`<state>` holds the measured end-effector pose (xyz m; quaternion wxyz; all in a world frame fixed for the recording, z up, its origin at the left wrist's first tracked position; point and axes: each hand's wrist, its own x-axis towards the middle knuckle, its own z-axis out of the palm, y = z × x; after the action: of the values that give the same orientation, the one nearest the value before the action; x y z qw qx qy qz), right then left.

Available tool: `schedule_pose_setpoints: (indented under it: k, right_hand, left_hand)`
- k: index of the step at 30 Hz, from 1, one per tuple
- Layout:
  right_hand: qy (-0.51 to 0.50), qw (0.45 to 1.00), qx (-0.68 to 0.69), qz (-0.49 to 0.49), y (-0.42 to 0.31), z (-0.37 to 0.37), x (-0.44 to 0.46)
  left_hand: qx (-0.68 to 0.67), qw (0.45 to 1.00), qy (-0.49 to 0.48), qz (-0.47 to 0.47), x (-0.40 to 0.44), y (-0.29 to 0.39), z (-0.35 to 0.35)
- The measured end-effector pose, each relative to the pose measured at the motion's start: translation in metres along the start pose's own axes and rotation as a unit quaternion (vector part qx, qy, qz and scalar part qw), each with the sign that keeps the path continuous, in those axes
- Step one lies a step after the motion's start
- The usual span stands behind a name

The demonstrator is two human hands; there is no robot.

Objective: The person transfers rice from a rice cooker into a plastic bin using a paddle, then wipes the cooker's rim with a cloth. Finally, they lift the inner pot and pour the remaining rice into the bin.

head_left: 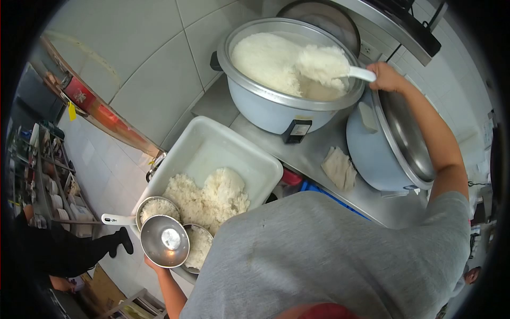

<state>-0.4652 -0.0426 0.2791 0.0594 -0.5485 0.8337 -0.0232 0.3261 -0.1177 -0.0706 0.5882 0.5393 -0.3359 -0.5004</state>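
My right hand [386, 77] is closed round the handle of a white rice paddle [362, 73]. A heap of cooked rice [324, 63] lies on its blade, over the large rice cooker [260, 106], whose pot holds more white rice [265, 56]. Low on the left, my left hand [154, 265] grips an empty metal bowl [159, 252] from beneath; most of its fingers are hidden behind it. Close to this bowl are two metal bowls filled with rice [199, 247]. A white plastic tub [212, 135] beside them has clumps of rice [212, 196] in it.
A second rice cooker [366, 154] with a metal lid [401, 133] stands to the right. Between the cookers, a folded cloth [339, 169] lies on the steel counter [297, 149]. A white handle [118, 219] sticks out left of the bowls. Another person's leg [90, 244] shows at far left.
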Motion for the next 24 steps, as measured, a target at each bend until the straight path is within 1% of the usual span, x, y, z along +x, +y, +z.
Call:
schedule_pose_setpoints:
  k: [1, 3, 4, 5, 7, 8, 10, 11, 12, 15, 18, 20, 22, 24]
  right_hand:
    - [0.005, 1.0, 0.012, 0.008, -0.01, -0.009, -0.002]
    - [0.043, 0.999, 0.017, -0.009, -0.028, -0.021, -0.008]
    - [0.061, 0.998, 0.021, -0.02, -0.04, -0.025, -0.009]
    - [0.079, 0.996, -0.009, -0.044, -0.055, -0.031, -0.011]
    - [0.115, 0.986, -0.069, -0.093, -0.094, -0.037, -0.023]
    - [0.168, 0.973, -0.101, -0.121, -0.12, -0.034, -0.034]
    - [0.233, 0.935, -0.218, -0.155, -0.166, -0.021, -0.046]
    - [0.268, 0.909, -0.217, -0.232, -0.179, -0.008, -0.046]
    - [0.302, 0.877, -0.215, -0.306, -0.189, 0.005, -0.045]
    - [0.202, 0.892, -0.287, -0.284, -0.229, 0.015, -0.043]
    - [0.288, 0.886, -0.244, -0.271, -0.203, -0.003, -0.029]
    - [0.288, 0.891, -0.26, -0.236, -0.173, -0.028, -0.032]
    - [0.281, 0.902, -0.305, -0.121, -0.146, -0.043, -0.038]
    - [0.252, 0.899, -0.356, -0.031, -0.101, -0.045, -0.029]
  left_hand:
    - [0.007, 1.0, 0.002, 0.005, 0.001, 0.0, 0.002]
    - [0.021, 1.0, 0.01, 0.016, 0.002, -0.002, 0.001]
    - [-0.068, 0.996, -0.037, -0.052, 0.008, -0.003, -0.01]
    - [-0.049, 0.997, -0.023, -0.061, 0.009, -0.009, -0.02]
    - [-0.012, 0.997, 0.006, -0.079, 0.003, 0.002, -0.005]
    - [-0.011, 0.997, -0.008, -0.082, 0.002, 0.004, -0.004]
    - [-0.022, 0.998, 0.022, -0.055, -0.003, 0.009, 0.009]
    - [-0.026, 0.998, 0.035, -0.041, -0.007, 0.011, 0.011]
    - [0.013, 0.999, 0.033, -0.018, -0.004, 0.005, 0.005]
    - [-0.057, 0.995, 0.062, -0.062, -0.005, 0.005, 0.004]
    - [0.041, 0.996, 0.082, -0.009, -0.006, 0.002, 0.003]
    - [0.076, 0.993, 0.086, 0.005, -0.006, -0.003, -0.001]
    - [0.129, 0.988, 0.082, 0.019, -0.006, -0.002, 0.001]
    - [0.058, 0.995, 0.081, -0.016, -0.007, 0.004, 0.004]
